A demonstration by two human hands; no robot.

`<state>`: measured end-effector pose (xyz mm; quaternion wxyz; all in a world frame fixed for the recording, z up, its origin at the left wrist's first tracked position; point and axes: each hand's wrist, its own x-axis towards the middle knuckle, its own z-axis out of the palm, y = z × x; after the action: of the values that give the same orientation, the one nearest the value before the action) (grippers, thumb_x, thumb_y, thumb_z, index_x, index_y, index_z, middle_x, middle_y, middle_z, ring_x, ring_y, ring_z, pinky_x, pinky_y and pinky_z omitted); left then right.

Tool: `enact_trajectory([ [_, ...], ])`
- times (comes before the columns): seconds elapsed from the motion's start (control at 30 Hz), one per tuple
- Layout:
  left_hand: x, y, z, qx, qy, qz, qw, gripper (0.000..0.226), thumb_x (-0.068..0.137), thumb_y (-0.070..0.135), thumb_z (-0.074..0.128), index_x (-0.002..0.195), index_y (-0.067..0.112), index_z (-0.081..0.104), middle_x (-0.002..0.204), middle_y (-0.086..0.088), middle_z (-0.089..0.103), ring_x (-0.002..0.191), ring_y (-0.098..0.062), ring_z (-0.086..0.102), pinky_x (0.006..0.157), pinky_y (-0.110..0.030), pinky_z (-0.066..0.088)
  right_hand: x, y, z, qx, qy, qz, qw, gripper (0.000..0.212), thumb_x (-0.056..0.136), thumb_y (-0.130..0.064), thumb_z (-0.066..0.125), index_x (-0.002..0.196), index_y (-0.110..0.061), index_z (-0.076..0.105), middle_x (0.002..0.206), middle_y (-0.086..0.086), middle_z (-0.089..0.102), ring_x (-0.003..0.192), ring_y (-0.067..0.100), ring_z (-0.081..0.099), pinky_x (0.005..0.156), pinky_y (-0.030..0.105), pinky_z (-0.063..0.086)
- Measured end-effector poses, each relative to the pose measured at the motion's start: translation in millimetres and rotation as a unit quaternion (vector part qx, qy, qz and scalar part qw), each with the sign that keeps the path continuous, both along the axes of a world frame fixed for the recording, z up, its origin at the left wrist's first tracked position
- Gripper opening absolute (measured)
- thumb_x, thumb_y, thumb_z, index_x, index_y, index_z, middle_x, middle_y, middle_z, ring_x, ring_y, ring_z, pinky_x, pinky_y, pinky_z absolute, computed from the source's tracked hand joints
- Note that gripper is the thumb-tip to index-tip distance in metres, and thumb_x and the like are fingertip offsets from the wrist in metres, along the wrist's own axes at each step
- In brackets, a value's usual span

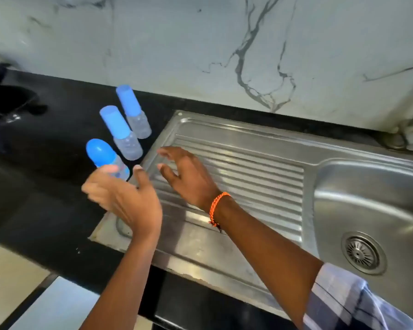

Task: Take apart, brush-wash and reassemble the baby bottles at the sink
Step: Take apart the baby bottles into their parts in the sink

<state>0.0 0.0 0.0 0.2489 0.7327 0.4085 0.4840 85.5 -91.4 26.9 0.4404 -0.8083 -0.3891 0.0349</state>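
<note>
Both hands hover with a released grip, holding nothing. The left hand (122, 198) is spread, palm turned inward and blurred, just in front of the nearest clear plastic baby bottle with a rounded blue cap (105, 158). The right hand (186, 177), an orange braided wristband (218, 207) on its wrist, reaches over the ribbed steel drainboard (248, 167). Two more clear bottles with tall blue caps (122, 132) (134, 111) stand upright in a row behind the first on the black table (45, 151), beside the sink basin (372, 210).
</note>
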Motion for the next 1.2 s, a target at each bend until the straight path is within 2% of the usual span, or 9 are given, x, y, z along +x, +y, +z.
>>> enact_trajectory([
  [0.17,-4,49,-4,-0.143,-0.095,0.004,0.985,0.081,0.085,0.023,0.078,0.149,0.006,0.029,0.148,-0.016,0.034,0.134,-0.028,0.041,0.109,-0.031,0.036,-20,57,8,0.049,0.104,0.045,0.992,0.035,0.104,-0.009,0.059,0.138,-0.004,0.062,0.125,0.011,0.071,0.113,0.023,0.069,0.103,0.043,0.054],
  [0.23,0,59,-7,-0.209,-0.116,-0.047,0.970,0.083,0.091,0.022,0.075,0.155,0.015,0.023,0.152,-0.009,0.040,0.133,-0.022,0.051,0.112,-0.041,0.046,-24,74,11,0.049,0.122,0.049,0.990,0.036,0.104,-0.003,0.054,0.140,-0.002,0.060,0.126,0.013,0.070,0.115,0.023,0.068,0.106,0.042,0.054],
  [0.33,1,66,-10,-0.249,-0.127,-0.106,0.954,0.069,0.095,0.029,0.072,0.153,0.027,0.033,0.135,-0.001,0.061,0.116,-0.013,0.067,0.103,-0.044,0.056,-28,87,15,0.043,0.117,0.045,0.991,0.044,0.098,0.007,0.051,0.140,-0.003,0.060,0.131,0.014,0.066,0.123,0.024,0.063,0.112,0.042,0.051],
  [0.57,-2,22,-14,-0.199,-0.079,-0.159,0.964,0.055,0.095,0.043,0.059,0.147,0.034,0.044,0.131,0.006,0.060,0.115,-0.010,0.063,0.101,-0.044,0.054,-23,52,12,0.053,0.069,-0.009,0.996,0.045,0.097,-0.001,0.054,0.141,-0.008,0.062,0.119,0.012,0.064,0.104,0.024,0.064,0.095,0.046,0.056],
  [0.7,7,-31,-8,-0.188,-0.064,-0.271,0.942,0.057,0.095,0.037,0.044,0.151,0.031,0.041,0.141,0.001,0.057,0.126,-0.015,0.058,0.108,-0.048,0.048,-10,-15,10,0.111,0.113,-0.044,0.986,0.029,0.101,-0.016,0.056,0.127,-0.010,0.067,0.080,0.007,0.073,0.075,0.024,0.072,0.082,0.050,0.061],
  [0.87,27,-115,9,-0.115,-0.018,-0.413,0.903,0.051,0.088,0.043,0.059,0.134,0.025,0.047,0.118,0.000,0.066,0.106,-0.020,0.067,0.088,-0.052,0.055,-1,-119,20,0.170,0.106,-0.136,0.970,0.036,0.099,-0.052,0.063,0.104,-0.017,0.067,0.061,-0.001,0.066,0.054,0.015,0.066,0.054,0.033,0.054],
  [0.97,39,-162,13,-0.018,0.040,-0.460,0.887,0.059,0.081,0.053,0.074,0.127,0.026,0.048,0.108,0.006,0.066,0.092,-0.019,0.066,0.073,-0.045,0.055,4,-185,29,0.146,0.056,-0.207,0.966,0.045,0.094,-0.060,0.065,0.086,-0.016,0.064,0.058,-0.002,0.055,0.053,0.012,0.051,0.053,0.035,0.043],
  [1.07,51,-204,17,0.056,0.077,-0.486,0.869,0.065,0.073,0.065,0.080,0.117,0.025,0.053,0.090,0.007,0.067,0.080,-0.027,0.066,0.058,-0.038,0.044,3,-247,34,0.135,0.051,-0.250,0.958,0.055,0.093,-0.060,0.069,0.071,-0.012,0.053,0.059,0.000,0.045,0.059,0.016,0.045,0.056,0.043,0.046],
  [1.2,68,-245,16,0.167,0.137,-0.546,0.810,0.076,0.067,0.076,0.080,0.125,0.033,0.056,0.092,0.003,0.074,0.086,-0.032,0.069,0.061,-0.035,0.043,-5,-318,31,0.067,0.023,-0.272,0.960,0.064,0.094,-0.060,0.069,0.076,0.000,0.055,0.065,0.014,0.047,0.063,0.032,0.048,0.061,0.045,0.042],
])
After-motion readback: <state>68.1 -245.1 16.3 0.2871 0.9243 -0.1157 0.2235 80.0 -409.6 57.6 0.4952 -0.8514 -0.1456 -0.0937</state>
